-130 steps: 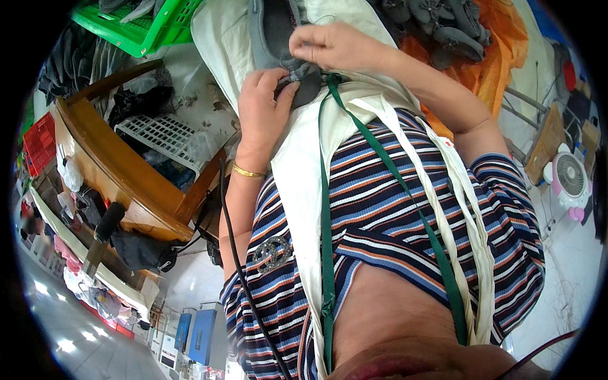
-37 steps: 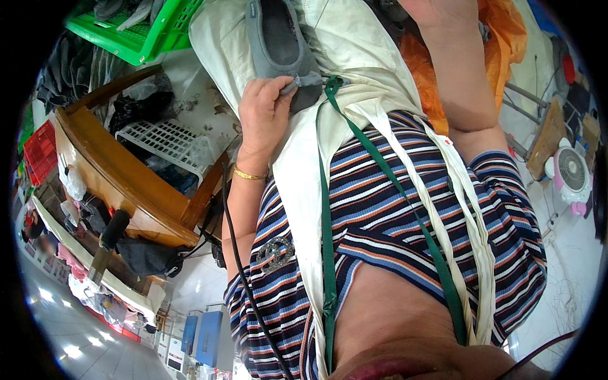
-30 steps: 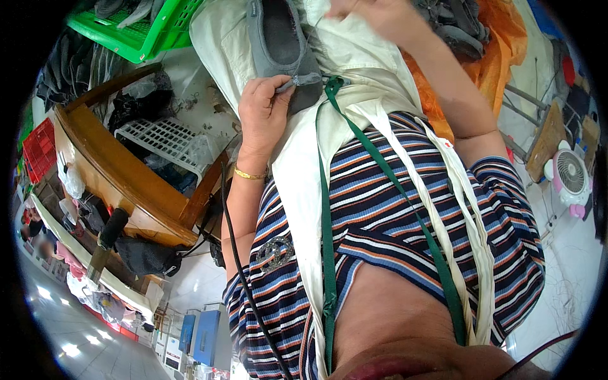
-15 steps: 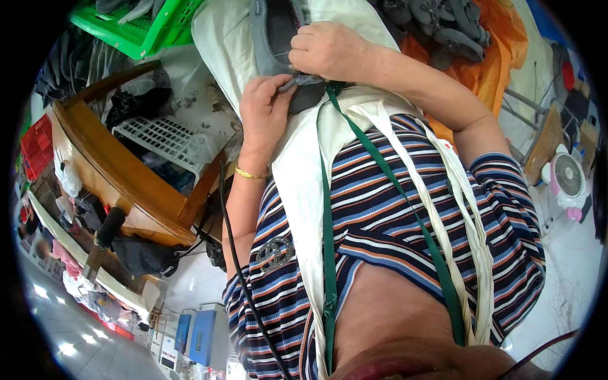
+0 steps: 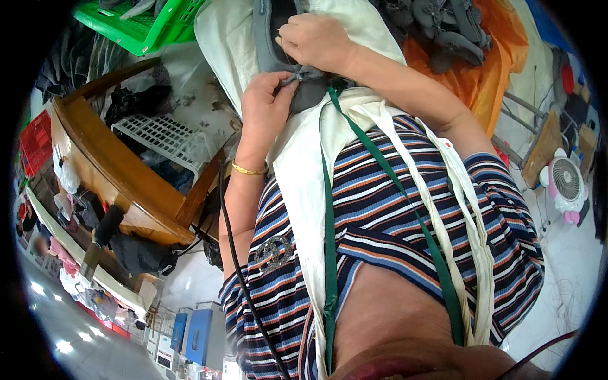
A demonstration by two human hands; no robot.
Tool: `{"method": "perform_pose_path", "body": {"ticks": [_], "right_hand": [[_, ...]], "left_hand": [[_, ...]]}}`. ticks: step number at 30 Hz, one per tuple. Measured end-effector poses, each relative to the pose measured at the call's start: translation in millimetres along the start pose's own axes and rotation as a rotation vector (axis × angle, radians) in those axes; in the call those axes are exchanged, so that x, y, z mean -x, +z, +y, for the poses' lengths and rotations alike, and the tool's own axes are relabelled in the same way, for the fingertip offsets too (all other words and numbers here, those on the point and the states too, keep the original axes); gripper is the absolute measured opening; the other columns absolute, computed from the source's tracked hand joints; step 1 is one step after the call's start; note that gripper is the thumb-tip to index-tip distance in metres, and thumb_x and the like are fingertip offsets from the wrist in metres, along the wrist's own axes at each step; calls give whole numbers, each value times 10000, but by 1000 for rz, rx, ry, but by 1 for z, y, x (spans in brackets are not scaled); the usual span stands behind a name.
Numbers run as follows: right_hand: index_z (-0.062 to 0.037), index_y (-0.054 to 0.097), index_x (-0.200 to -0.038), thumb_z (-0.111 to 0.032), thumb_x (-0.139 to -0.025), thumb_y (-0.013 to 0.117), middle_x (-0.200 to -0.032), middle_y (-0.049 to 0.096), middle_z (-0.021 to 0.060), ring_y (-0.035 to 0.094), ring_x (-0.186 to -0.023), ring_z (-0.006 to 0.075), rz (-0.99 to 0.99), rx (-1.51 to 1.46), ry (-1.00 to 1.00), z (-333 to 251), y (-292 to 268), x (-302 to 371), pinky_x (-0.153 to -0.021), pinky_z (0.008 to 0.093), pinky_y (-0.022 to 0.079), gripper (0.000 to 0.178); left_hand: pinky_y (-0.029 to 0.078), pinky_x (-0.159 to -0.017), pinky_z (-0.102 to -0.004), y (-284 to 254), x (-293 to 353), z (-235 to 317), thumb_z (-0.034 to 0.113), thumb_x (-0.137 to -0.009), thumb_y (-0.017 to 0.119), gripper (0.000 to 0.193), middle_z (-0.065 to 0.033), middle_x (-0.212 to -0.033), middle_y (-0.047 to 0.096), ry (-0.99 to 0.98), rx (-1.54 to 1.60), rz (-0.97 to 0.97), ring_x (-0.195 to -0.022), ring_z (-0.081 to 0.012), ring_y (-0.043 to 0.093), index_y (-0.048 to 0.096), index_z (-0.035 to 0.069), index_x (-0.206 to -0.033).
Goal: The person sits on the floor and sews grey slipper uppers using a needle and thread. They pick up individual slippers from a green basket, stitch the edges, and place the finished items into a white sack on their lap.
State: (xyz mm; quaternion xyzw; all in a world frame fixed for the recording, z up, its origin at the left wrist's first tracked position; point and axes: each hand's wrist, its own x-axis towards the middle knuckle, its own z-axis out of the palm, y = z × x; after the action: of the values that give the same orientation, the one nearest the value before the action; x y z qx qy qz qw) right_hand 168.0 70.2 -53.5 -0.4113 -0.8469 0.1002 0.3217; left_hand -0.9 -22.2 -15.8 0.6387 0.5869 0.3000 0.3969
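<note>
Wooden furniture (image 5: 123,174) is standing at left. Left hand (image 5: 265,104) is pinching the bow (image 5: 306,74) of a grey slipper (image 5: 268,56) lying on a white apron (image 5: 223,47). Right hand (image 5: 318,42), fingers curled closed, is hanging over its opening, any held item unclear. Orange sheeting (image 5: 505,60) is carrying more slippers (image 5: 457,43).

Matt cloth slipper (image 5: 265,45), green plastic crate (image 5: 154,33) — smooth

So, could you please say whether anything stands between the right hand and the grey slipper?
Nothing visible does: the right hand is at the grey slipper, over its opening; the left hand pinches grey fabric at its toe.
</note>
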Motion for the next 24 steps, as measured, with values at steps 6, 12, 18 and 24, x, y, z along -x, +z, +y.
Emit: {"method": "perform_pose_path", "body": {"ticks": [6,12,18,24], "right_hand": [[-88,601,-720,-212,-859,692,-687,546,66,577,-644,272,33,-130,42,-3,-23,6,-554,383,461,207],[-70,618,-743,-189,-854,702,-698,557,72,580,-646,269,52,-177,-23,-10,-29,2,-557,373,466,183],[-122,616,-723,-226,-819,700,-702,580,28,615,-683,234,155,72,-192,2,-71,-27,-555,350,493,164],[-100,607,-729,-153,-797,722,-700,574,44,602,-657,245,253,108,-180,24,-120,-45,-567,355,500,144]], "left_hand": [[499,-647,-286,-2,30,6,320,-819,790,444,-72,-759,625,-297,45,148,-691,-149,590,650,-52,-1017],[487,-605,-295,2,35,3,397,-787,799,515,-89,-724,637,-483,22,0,-639,-140,580,616,-65,-924],[481,-744,-223,-30,18,7,-12,-868,680,245,-34,-945,605,-263,671,463,-823,-98,581,502,24,-1032],[487,-843,-237,-95,-19,19,46,-937,636,234,-56,-1044,672,55,651,675,-927,-105,614,630,-40,-1155]]}}
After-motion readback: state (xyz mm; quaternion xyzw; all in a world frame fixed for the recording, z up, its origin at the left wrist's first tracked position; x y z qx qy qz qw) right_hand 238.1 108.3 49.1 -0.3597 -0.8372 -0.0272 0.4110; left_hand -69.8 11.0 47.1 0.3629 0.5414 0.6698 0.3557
